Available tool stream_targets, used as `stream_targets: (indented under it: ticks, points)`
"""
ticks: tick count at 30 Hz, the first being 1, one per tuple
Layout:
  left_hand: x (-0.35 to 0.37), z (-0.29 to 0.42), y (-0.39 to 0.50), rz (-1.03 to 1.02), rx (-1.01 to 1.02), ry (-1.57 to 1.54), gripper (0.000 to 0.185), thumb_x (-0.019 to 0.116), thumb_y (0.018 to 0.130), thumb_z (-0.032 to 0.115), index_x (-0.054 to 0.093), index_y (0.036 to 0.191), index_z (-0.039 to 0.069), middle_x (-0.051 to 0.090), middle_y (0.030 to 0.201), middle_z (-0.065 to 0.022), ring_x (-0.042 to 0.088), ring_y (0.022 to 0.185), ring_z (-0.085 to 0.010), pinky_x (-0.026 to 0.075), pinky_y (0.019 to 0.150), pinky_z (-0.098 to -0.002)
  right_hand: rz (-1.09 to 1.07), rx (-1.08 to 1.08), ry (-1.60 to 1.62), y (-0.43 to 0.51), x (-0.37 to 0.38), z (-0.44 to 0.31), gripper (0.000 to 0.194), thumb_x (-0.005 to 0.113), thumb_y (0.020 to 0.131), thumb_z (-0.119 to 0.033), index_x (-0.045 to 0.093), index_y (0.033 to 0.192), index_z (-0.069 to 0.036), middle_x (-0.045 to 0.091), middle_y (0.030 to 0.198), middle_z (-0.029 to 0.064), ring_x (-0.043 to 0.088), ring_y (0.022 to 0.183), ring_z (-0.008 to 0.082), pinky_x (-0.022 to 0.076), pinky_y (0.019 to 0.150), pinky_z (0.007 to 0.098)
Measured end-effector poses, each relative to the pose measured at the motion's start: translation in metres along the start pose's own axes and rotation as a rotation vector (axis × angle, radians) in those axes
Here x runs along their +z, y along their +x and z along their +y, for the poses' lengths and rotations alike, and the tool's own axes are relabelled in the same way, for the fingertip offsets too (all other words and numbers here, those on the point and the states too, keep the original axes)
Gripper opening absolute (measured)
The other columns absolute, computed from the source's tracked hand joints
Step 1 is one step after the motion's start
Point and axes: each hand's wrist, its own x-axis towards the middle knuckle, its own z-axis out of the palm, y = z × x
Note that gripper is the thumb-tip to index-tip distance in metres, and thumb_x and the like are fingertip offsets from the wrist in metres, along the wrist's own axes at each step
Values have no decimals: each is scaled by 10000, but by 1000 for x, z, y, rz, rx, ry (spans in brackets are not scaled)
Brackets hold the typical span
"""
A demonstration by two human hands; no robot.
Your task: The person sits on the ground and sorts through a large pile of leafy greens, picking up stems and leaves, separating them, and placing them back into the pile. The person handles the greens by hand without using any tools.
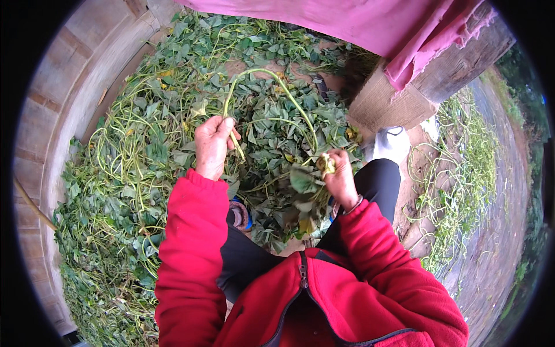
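A long green leafy vine (272, 73) arches up in front of me. My left hand (213, 141) pinches it between thumb and fingers, and a short end pokes out below the grip. My right hand (340, 173) is closed around a bunch of pale cut stems (326, 165), with blurred leaves (303, 182) hanging from that side. The vine's far side drops close to the right hand; whether it runs into the bunch, I cannot tell. Between my knees lies a heap of broad green leaves (273, 152), some yellowing.
Leafy vines (125, 169) cover the ground on the left, up to a tiled wall (47, 126). Pink cloth (338, 21) drapes over a wooden beam (464, 56) at upper right. By my right knee is a white bag (392, 143). Stripped-looking stems (464, 173) lie farther right.
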Motion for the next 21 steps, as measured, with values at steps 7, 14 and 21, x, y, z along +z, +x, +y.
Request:
stream_targets:
  ticks: [7,14,21]
  points:
    - [-27,0,-8,-42,-21,43,139,496,826,118,543,784,-6,560,610,-56,430,446,-60,342,417,-174,-451,-259,-794,41,9,6,140,547,701,20,564,836,-13,499,985,141,519,814,210,421,705,260]
    - [-54,-21,0,76,-172,350,107,488,819,83,531,773,-4,540,602,-48,441,441,-78,360,415,-186,-459,-339,-602,28,29,-60,158,487,678,96,524,791,-8,517,747,59,480,684,124,394,622,228]
    - [-32,-48,7,-14,-112,402,198,541,769,57,517,953,-13,570,788,-91,541,664,-170,453,629,-267,-406,-416,-489,4,41,-148,179,515,682,86,524,833,-10,531,828,64,519,748,142,412,665,239]
